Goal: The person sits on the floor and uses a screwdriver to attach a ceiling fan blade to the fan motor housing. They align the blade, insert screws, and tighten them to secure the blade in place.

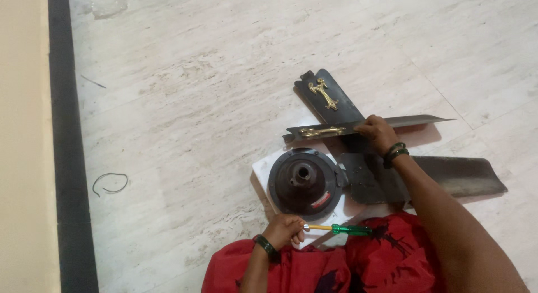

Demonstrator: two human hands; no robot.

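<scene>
The left hand (pixel 283 231) is closed around a screwdriver (pixel 336 229) just below the fan motor (pixel 305 183) on the floor (pixel 196 102). The right hand (pixel 376 133) grips a dark blade (pixel 370 125), lifted on edge above the motor.

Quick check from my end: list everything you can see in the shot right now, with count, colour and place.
fan motor: one, black, on the white sheet
white sheet: one, on the floor under the motor
fan blades: three, dark, brass trim on two, right of and behind the motor
screwdriver: one, green handle, near the red cloth
wire loop: one, dark, floor at left
red cloth: one, bottom edge
left hand: holds the screwdriver
right hand: on the middle blade
</scene>
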